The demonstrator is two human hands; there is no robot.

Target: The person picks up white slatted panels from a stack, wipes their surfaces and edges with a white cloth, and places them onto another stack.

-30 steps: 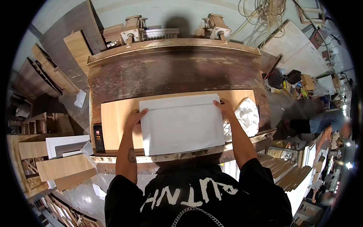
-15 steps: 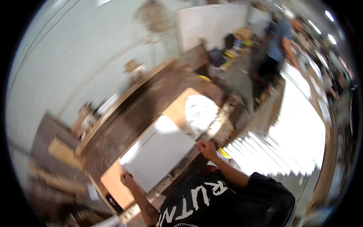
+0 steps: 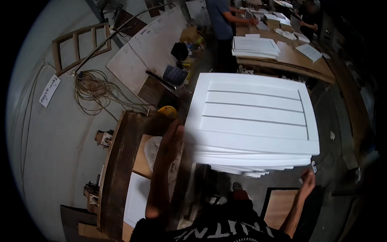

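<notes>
A stack of white cabinet-door panels [image 3: 254, 111] stands in front of me, the top one with a raised frame and grooved middle. My left hand [image 3: 173, 137] is beside the stack's left edge, its fingers stretched forward; the dim picture does not show whether they touch it. My right hand [image 3: 308, 182] is just below the stack's near right corner, apart from it. Its fingers are curled, with a pale speck at them that I cannot make out. A single white panel [image 3: 136, 199] lies on the workbench [image 3: 115, 181] to my left, partly behind my left forearm.
A crumpled white cloth or bag [image 3: 152, 149] lies on the bench. Coiled hose [image 3: 92, 86] hangs on the left wall. Further off, a person [image 3: 221, 24] works at a table [image 3: 296, 66] holding more white panels. A dark-edged board [image 3: 280, 205] is low at the right.
My view has turned right, from the panel on the bench to the stack. Both hands have left the bench panel and now flank the stack.
</notes>
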